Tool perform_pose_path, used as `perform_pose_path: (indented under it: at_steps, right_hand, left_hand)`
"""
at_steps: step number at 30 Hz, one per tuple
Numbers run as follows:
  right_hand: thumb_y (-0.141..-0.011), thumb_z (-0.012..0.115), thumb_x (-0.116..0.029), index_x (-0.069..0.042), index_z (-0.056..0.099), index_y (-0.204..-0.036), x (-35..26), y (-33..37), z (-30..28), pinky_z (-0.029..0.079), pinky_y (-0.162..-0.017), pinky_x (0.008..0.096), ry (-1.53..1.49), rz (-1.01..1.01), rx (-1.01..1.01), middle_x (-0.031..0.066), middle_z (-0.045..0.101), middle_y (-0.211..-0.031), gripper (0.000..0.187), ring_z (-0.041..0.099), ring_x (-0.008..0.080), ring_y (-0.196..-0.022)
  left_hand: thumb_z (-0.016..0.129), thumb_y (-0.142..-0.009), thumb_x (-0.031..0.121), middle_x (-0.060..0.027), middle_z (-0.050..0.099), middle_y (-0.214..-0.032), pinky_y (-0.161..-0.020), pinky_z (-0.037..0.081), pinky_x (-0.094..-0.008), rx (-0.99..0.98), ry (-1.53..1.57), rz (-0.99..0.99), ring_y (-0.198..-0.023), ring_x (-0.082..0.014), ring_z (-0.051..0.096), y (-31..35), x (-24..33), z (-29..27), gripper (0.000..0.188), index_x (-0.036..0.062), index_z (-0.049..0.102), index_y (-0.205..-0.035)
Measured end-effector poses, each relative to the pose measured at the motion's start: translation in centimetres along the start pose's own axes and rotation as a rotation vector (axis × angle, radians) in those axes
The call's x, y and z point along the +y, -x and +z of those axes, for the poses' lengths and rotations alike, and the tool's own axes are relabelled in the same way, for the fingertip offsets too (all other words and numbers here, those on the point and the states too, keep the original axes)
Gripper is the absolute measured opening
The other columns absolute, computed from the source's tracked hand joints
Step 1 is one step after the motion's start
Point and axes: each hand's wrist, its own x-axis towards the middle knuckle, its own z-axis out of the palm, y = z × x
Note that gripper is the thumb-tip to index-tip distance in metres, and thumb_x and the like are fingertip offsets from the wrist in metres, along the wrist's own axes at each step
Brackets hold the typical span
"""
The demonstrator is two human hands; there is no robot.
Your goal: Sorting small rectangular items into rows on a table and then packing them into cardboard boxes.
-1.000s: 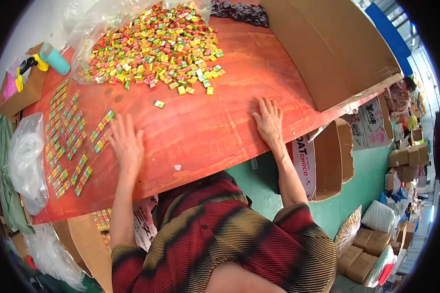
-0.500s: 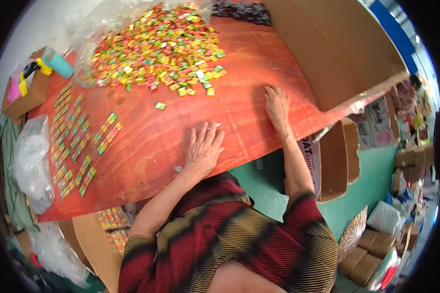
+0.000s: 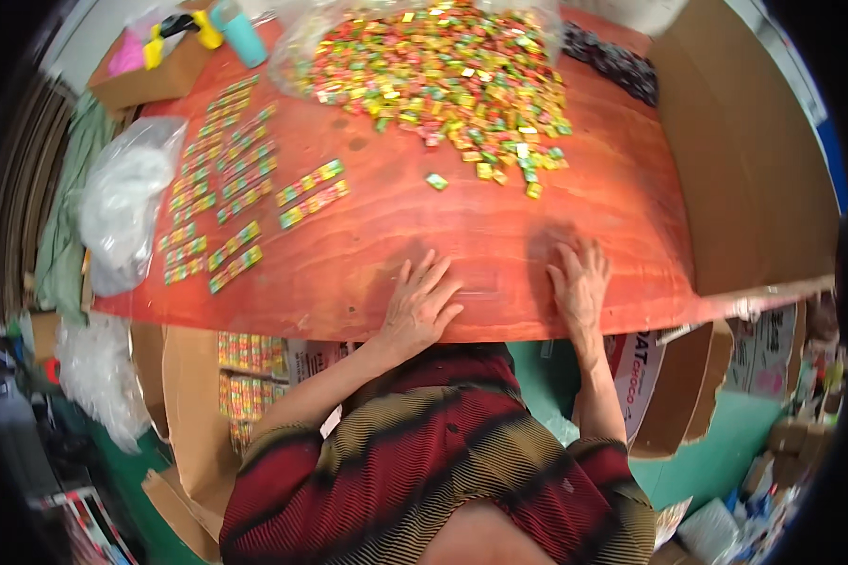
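My left hand (image 3: 422,303) rests near the front edge of the red tabletop (image 3: 367,273), fingers spread. To its right, a faint rectangular outline like clear film (image 3: 481,284) shows on the wood, too faint to be sure of. My right hand (image 3: 582,282) is over the table farther right, its fingers apart and nothing visible in them. Beyond both hands spreads a heap of small shiny wrapped packets (image 3: 443,75) in yellow, green, red and orange. One loose green packet (image 3: 436,181) lies on the near side of the heap.
Rows of packets (image 3: 245,165) lie at the left beside a clear plastic bag (image 3: 132,207). A teal bottle (image 3: 239,34) and a small carton (image 3: 151,80) stand at the back left. A large cardboard box (image 3: 749,160) borders the right. Below sits an open carton with packed packets (image 3: 252,353).
My view has turned, so the table sits lower and farther right in it. Both hands stay apart at the table's near side. The right fingers, bent before, are more spread.
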Motion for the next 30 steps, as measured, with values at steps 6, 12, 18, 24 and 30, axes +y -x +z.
perform_pose_path:
  at_steps: [6,12,18,24,30]
  right_hand:
    - [-0.072,0.064,-0.015,-0.007,0.053,-0.109,-3.8,-1.8,-1.1,0.034,-0.089,0.0436,-0.383,-0.118,-0.08,0.0149,0.048,-0.113,0.04,0.044,0.0333,-0.104]
    - [-0.071,0.064,-0.016,-0.005,0.055,-0.105,-6.1,0.4,0.6,0.033,-0.091,0.044,-0.575,-0.26,-0.19,0.0126,0.051,-0.109,0.037,0.045,0.0334,-0.104]
    - [-0.072,0.061,-0.013,-0.005,0.054,-0.104,-9.1,-0.7,0.8,0.031,-0.094,0.0457,-0.549,-0.329,-0.2,0.0129,0.049,-0.11,0.033,0.042,0.0327,-0.11]
    - [-0.073,0.061,-0.012,-0.006,0.054,-0.105,-9.4,-0.6,1.1,0.03,-0.094,0.046,-0.481,-0.288,-0.199,0.0129,0.049,-0.11,0.034,0.042,0.0309,-0.111]
    - [-0.074,0.058,-0.008,-0.005,0.053,-0.107,-7.5,-6.5,2.6,0.038,-0.083,0.0443,-0.564,-0.172,-0.06,0.0155,0.05,-0.111,0.033,0.047,0.0336,-0.101]
  left_hand:
    - [0.058,-0.077,0.031,-0.0198,0.031,-0.132,-0.097,0.017,-0.0599,0.25,-0.442,-0.143,-0.125,-0.0405,0.021,-2.9,-6.8,-4.0,0.052,0.0086,0.045,-0.122]
    - [0.052,-0.081,0.037,-0.0204,0.026,-0.135,-0.097,0.018,-0.0581,0.091,-0.493,-0.39,-0.125,-0.0399,0.021,-4.4,-13.4,-4.9,0.058,0.0091,0.035,-0.129]
    - [0.046,-0.085,0.037,-0.0202,0.028,-0.134,-0.098,0.021,-0.0563,0.094,-0.49,-0.285,-0.125,-0.0378,0.024,-7.7,-16.5,-5.2,0.052,0.0112,0.035,-0.129]
    - [0.046,-0.085,0.033,-0.0192,0.032,-0.133,-0.098,0.021,-0.0554,0.18,-0.563,-0.36,-0.124,-0.0373,0.026,-10.1,-16.5,-5.3,0.05,0.0091,0.037,-0.128]
    - [0.049,-0.084,0.023,-0.0166,0.034,-0.132,-0.097,0.024,-0.0516,0.119,-0.239,-0.143,-0.123,-0.0343,0.029,-11.6,-10.9,-2.7,0.047,0.0072,0.037,-0.126]
